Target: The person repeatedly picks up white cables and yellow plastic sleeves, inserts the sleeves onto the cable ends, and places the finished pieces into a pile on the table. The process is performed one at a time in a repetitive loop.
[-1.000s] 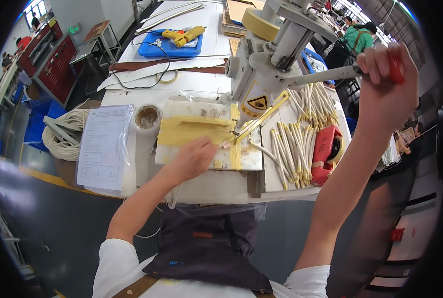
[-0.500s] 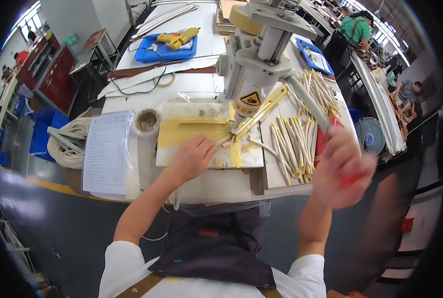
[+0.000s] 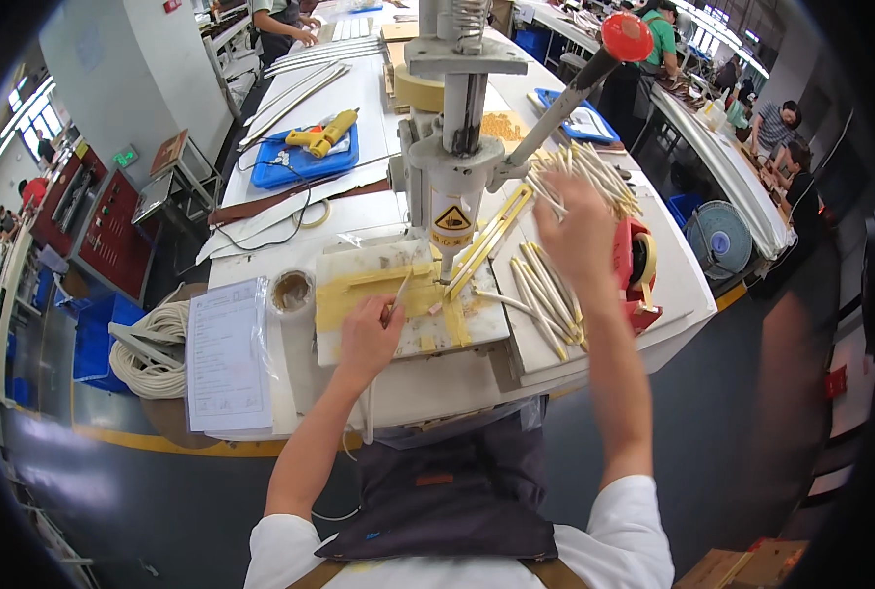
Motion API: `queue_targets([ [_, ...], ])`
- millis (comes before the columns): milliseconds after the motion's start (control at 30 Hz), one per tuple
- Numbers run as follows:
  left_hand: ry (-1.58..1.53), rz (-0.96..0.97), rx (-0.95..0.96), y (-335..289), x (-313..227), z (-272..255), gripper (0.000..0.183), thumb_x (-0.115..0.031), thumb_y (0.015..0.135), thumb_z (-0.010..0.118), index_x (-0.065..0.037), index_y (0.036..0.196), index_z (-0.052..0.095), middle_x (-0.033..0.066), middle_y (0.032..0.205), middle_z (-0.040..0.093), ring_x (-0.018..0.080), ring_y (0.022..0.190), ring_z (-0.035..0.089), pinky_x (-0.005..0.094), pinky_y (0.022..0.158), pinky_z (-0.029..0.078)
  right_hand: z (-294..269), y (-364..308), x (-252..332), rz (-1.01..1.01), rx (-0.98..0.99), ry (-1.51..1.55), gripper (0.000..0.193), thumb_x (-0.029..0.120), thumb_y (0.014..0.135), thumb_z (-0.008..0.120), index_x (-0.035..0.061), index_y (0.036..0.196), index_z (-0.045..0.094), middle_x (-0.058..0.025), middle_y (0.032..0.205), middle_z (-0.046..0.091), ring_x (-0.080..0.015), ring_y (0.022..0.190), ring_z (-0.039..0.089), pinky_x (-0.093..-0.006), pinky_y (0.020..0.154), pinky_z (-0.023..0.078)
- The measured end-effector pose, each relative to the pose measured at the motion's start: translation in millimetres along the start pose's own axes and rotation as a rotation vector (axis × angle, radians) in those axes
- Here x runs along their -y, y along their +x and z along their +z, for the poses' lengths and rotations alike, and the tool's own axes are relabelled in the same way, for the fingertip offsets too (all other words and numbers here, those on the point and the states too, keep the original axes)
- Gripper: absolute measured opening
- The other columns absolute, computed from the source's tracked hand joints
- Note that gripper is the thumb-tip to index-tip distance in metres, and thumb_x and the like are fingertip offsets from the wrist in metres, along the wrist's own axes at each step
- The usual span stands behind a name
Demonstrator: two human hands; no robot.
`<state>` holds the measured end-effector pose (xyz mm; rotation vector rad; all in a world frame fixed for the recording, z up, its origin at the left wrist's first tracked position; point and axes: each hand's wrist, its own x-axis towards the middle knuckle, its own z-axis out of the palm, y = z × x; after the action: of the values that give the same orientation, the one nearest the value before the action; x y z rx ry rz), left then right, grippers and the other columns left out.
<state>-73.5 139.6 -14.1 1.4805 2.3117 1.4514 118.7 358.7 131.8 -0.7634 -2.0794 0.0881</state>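
Observation:
My left hand is closed on a short white cord piece that points up over the taped white block. Just right of it, the grey hand press has its tip above the block, beside a slanted yellow-edged guide strip. Its lever, with a red knob, stands raised with no hand on it. My right hand, smeared by motion, is over the cut cords with yellow ends; whether it holds any is hidden. A second heap of cords lies beyond it.
Right of my right forearm stands a red tape dispenser. A tape roll and a printed sheet lie left of the block. Farther back, a blue tray holds a yellow glue gun. Coiled cord sits at far left.
My right hand has left the press lever and moved to the cords; the lever has swung up. My left hand has drawn back leftward from the press tip, with a cord piece in its fingers.

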Motion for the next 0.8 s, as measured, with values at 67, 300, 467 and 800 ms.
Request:
queue_targets([
  [67,-0.026,0.001,0.007,1.6,-2.2,4.5,0.018,-0.016,0.089,0.072,-0.002,0.099,0.072,0.0089,0.073,0.059,0.0228,0.062,0.057,0.0367,0.06,0.047,37.4,-47.7,-19.0,-0.007,0.156,0.024,0.02,0.01,0.08,0.07,0.0079,0.098,0.079,-0.0168,0.119,0.069,-0.0339,0.109,0.064,-0.0423,0.094,0.052],
  [300,-0.07,-0.041,0.004,-3.0,2.0,-1.0,0.017,-0.017,0.09,0.072,-0.001,0.096,0.07,0.009,0.073,0.062,0.0216,0.061,0.058,0.0357,0.059,0.047,103.4,-89.1,-2.6,-0.165,0.601,0.086,0.027,0.012,0.076,0.067,0.012,0.099,0.08,-0.0162,0.141,0.056,-0.0365,0.139,0.044,-0.0489,0.114,0.034],
  [467,-0.186,-0.161,0.029,-3.5,1.4,-2.3,0.019,-0.018,0.093,0.071,0.0,0.096,0.068,0.0085,0.069,0.065,0.0166,0.058,0.058,0.0323,0.057,0.048,100.2,-87.6,-5.3,-0.197,0.553,0.175,0.025,0.008,0.075,0.065,0.0147,0.094,0.08,-0.0141,0.137,0.059,-0.0355,0.138,0.045,-0.0483,0.113,0.035],
  [800,-0.226,-0.159,0.027,-5.6,-0.2,-5.3,0.019,-0.017,0.094,0.069,0.001,0.099,0.067,0.0081,0.07,0.067,0.0141,0.059,0.06,0.03,0.058,0.049,104.7,-86.0,-5.1,-0.158,0.594,0.255,0.021,0.008,0.071,0.068,0.0144,0.088,0.078,-0.011,0.132,0.062,-0.0331,0.131,0.05,-0.0467,0.111,0.037],
])
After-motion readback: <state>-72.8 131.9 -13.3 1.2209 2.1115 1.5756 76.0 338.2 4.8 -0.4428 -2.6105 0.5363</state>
